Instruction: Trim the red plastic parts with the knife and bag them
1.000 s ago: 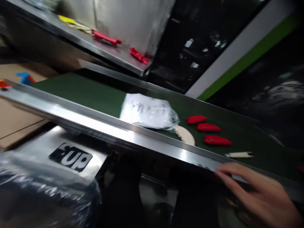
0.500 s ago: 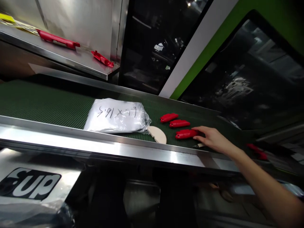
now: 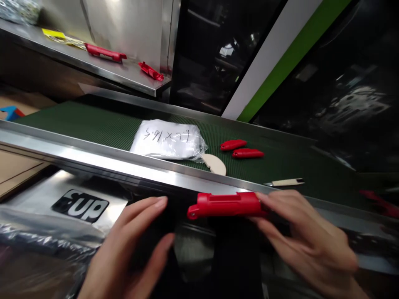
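My right hand [image 3: 307, 232] grips the right end of a red plastic part [image 3: 229, 204], a hollow piece with a small holed lug at its left end. It is held level in front of the metal edge of the belt. To its left, my left hand [image 3: 134, 245] is open, thumb and fingers apart, not touching the part. Two similar red parts, one [image 3: 233, 144] behind the other [image 3: 248, 153], lie on the green belt [image 3: 102, 128]. Near the belt's front edge lies a knife with a pale handle [image 3: 286, 182].
A clear bag of white sheets [image 3: 170, 139] with handwriting lies on the belt, beside a cream rounded piece [image 3: 215, 165]. A steel shelf [image 3: 134, 79] at upper left carries a long red part [image 3: 105, 52] and a smaller one [image 3: 151, 71]. A printed plastic bag [image 3: 81, 203] is below left.
My right hand has lifted the nearest red part off the belt and brought it toward me. My left hand has come into view. The knife now shows fully.
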{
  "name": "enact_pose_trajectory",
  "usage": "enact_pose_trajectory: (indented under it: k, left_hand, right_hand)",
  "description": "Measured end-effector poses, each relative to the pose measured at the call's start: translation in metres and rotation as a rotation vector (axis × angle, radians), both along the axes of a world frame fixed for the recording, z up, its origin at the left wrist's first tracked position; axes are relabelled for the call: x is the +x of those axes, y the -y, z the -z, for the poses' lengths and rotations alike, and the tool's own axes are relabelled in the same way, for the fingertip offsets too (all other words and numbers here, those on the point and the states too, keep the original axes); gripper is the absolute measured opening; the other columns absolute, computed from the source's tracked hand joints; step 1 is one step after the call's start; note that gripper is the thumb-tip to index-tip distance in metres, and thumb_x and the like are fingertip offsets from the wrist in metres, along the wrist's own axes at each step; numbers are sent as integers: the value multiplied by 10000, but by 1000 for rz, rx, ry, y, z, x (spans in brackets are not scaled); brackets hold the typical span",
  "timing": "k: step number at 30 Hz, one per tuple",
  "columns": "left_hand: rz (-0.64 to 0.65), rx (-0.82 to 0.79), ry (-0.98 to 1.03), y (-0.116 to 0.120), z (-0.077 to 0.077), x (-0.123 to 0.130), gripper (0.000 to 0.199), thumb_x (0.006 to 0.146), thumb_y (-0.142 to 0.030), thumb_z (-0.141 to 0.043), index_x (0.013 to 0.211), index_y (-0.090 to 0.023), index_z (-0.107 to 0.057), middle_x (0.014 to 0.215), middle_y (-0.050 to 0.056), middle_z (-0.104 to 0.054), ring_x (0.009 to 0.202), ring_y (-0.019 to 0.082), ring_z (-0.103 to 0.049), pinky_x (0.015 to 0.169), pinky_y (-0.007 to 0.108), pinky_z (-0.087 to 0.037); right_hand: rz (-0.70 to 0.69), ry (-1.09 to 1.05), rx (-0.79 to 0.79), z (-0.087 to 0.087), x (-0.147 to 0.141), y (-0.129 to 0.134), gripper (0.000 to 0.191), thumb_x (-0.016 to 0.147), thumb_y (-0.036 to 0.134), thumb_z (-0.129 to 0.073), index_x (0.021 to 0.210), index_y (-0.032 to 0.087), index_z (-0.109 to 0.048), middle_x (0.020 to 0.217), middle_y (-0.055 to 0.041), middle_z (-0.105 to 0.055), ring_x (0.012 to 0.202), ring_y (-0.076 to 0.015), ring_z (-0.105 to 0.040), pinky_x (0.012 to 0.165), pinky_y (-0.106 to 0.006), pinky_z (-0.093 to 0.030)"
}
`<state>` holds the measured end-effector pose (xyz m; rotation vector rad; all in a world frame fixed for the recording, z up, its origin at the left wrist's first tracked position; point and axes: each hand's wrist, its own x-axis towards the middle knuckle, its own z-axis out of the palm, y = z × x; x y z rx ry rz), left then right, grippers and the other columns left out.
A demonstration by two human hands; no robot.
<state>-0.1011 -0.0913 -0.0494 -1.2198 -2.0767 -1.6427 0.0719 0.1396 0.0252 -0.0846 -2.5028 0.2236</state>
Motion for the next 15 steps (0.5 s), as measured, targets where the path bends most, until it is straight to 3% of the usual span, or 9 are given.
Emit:
enact_pose_trajectory:
  k: [2,5,10,15]
  left_hand:
    - [124,-97,-86,-13,-4,12,658,786,-204,-706,1393,-240,-456,1302,69,-578,1169,203,-578,1013,285,-508]
    - [225,-195,-16,-19,-4,23,670,817,-205,-690,1422,-227,-403,1317,77,-585,1186,182,-580,1049,257,-477]
    - [182,-185,211,-3,-3,29,551,840,-201,-672,1352,-278,-481,1172,31,-674,1041,142,-658,964,214,-512]
    - [196,-269,584,14,-9,31,438,873,-277,-657,1272,-366,-500,1145,-27,-662,1035,114,-650,937,197,-500]
  right_hand:
    - [-43,7,-65,9,4,14,516,822,50,-649,1287,250,-548,986,-25,-645,901,-159,-614,736,-276,-523]
    - [-27,-32,-265,24,8,27,527,796,92,-709,1272,254,-549,1008,-14,-656,880,-138,-636,748,-240,-557]
    - [83,23,-735,37,2,35,398,784,255,-760,1156,279,-621,971,5,-708,826,-134,-700,736,-194,-604]
    - [47,152,-1010,35,-13,35,247,824,309,-717,1063,260,-678,978,-7,-733,858,-121,-708,726,-127,-578]
